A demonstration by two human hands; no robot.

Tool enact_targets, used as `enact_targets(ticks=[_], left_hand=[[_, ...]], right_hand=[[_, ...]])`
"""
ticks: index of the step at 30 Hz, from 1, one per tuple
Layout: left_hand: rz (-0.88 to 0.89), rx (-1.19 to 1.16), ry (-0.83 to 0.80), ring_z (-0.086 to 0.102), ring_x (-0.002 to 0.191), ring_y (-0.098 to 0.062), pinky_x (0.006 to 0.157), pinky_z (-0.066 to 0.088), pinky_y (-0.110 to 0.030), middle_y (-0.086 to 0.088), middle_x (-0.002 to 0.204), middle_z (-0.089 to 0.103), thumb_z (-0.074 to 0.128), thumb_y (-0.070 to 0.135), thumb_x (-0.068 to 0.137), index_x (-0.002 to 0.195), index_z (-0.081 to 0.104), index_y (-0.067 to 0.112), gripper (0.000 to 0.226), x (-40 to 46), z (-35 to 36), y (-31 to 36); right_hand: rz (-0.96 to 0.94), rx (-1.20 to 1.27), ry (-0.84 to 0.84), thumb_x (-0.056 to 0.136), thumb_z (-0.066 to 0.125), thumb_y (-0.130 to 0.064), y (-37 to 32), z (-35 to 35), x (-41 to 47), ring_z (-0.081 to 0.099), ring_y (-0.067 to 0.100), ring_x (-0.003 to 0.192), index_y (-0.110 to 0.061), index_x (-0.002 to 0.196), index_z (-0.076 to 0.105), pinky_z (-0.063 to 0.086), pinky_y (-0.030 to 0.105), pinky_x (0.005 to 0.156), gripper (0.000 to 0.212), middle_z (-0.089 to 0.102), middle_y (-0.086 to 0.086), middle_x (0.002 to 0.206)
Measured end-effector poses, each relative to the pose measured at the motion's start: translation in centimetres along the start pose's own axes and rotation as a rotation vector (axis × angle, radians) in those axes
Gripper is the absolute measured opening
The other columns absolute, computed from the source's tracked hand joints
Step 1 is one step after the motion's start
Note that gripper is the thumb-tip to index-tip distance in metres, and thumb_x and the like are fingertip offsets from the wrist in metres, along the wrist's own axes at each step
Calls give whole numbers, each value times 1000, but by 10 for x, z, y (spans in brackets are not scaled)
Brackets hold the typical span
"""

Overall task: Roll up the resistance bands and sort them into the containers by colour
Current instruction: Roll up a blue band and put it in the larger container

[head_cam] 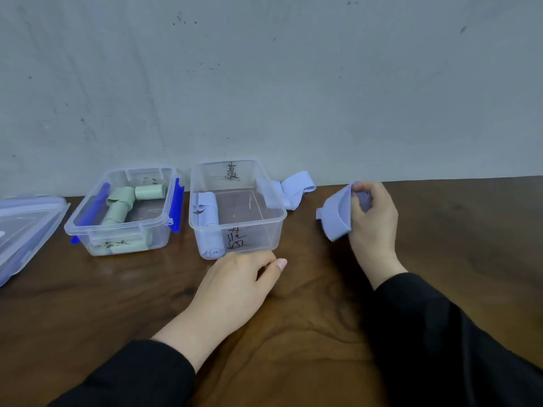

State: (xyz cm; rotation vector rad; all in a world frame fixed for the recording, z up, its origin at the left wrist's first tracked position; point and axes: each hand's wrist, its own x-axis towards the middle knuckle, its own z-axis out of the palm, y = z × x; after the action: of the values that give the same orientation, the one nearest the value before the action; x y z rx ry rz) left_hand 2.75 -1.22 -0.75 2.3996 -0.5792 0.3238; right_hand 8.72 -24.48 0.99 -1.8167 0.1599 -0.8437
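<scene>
While green rolls are already lying in the clear blue-latched plastic tub [117, 212] and lilac rolls in the clear latchless tub [238, 210] | a lilac elastic resistance band [336, 215] is being gripped above the table by the curled right hand [371, 218] | left hand [235, 283] is being rested loosely curled, holding nothing | another lilac band [293, 189] behind the tub is judged still unrolled.

I see black handwritten marks on both clear boxes, the green-band box [123, 211] and the blue-band box [236, 208]; none I can read.
</scene>
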Motion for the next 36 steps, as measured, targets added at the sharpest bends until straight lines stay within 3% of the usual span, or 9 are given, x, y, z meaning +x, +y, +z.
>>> enact_targets(ticks=[2, 5, 9, 16, 21, 25, 30, 32, 36], left_hand=[[4, -20, 10, 56, 74, 1, 64, 47, -20, 18, 75, 60, 43, 56, 92, 97, 61, 41, 24, -3, -3, 4], [100, 49, -23, 50, 95, 5, 81, 50, -23, 26, 113, 51, 49, 60, 89, 141, 32, 50, 55, -9, -4, 16], [272, 139, -18, 44, 122, -9, 97, 46, -32, 16, 143, 30, 61, 57, 85, 151, 6, 42, 87, -22, 3, 44], [230, 161, 314, 54, 93, -17, 70, 51, -34, 3, 111, 55, 50, 31, 93, 144, 41, 29, 52, -39, -23, 48], [81, 15, 451, 55, 72, -12, 60, 49, -39, 10, 80, 59, 43, 30, 97, 103, 55, 26, 14, -51, -84, 44], [1, -7, 549, 42, 53, -14, 50, 33, -33, 4, 57, 44, 42, 36, 97, 85, 48, 20, 21, -41, -144, 43], [13, 43, 588, 40, 53, -15, 50, 33, -31, 4, 58, 45, 45, 33, 100, 91, 50, 20, 16, -23, -202, 38], [11, 82, 599, 42, 56, -17, 52, 35, -34, 6, 60, 45, 46, 33, 100, 92, 50, 21, 15, -15, -216, 32], [-26, 153, 568, 37, 56, -22, 51, 28, -35, 4, 58, 39, 45, 32, 100, 86, 48, 12, 24, 2, -219, 10]], right_hand=[[51, 143, -16, 89, 60, -9, -12, -5, -17, 56, 13, 75, -35, 84, 60, 50, 34, 71, 26, 59, -12, 79], [5, 128, -38, 90, 61, -7, -27, -12, -45, 54, 20, 70, -38, 84, 56, 48, 33, 63, 33, 58, 0, 80], [-32, 199, -46, 89, 64, -3, -50, -15, -82, 51, 8, 69, -36, 83, 57, 45, 26, 64, 35, 60, -14, 80], [23, 287, -139, 83, 72, 0, -86, -10, -128, 66, 2, 87, -31, 97, 64, 54, 20, 72, 35, 69, -15, 97], [-21, 310, -350, 89, 69, -8, -122, 8, -151, 64, -8, 78, -26, 114, 54, 50, 10, 65, 34, 63, -20, 94], [66, 356, -575, 91, 66, -12, -138, 32, -163, 73, 18, 73, -32, 122, 52, 59, 27, 70, 39, 72, -3, 95], [123, 209, -739, 96, 59, -17, -137, 48, -176, 72, 10, 81, -14, 101, 67, 56, 26, 74, 10, 75, -4, 87], [136, 141, -761, 96, 60, -26, -134, 50, -182, 65, 11, 72, -8, 87, 67, 49, 24, 63, 22, 68, -4, 74], [369, 314, -848, 92, 68, -20, -132, 51, -185, 74, 20, 88, -16, 102, 72, 59, 39, 83, 11, 77, 1, 95]])
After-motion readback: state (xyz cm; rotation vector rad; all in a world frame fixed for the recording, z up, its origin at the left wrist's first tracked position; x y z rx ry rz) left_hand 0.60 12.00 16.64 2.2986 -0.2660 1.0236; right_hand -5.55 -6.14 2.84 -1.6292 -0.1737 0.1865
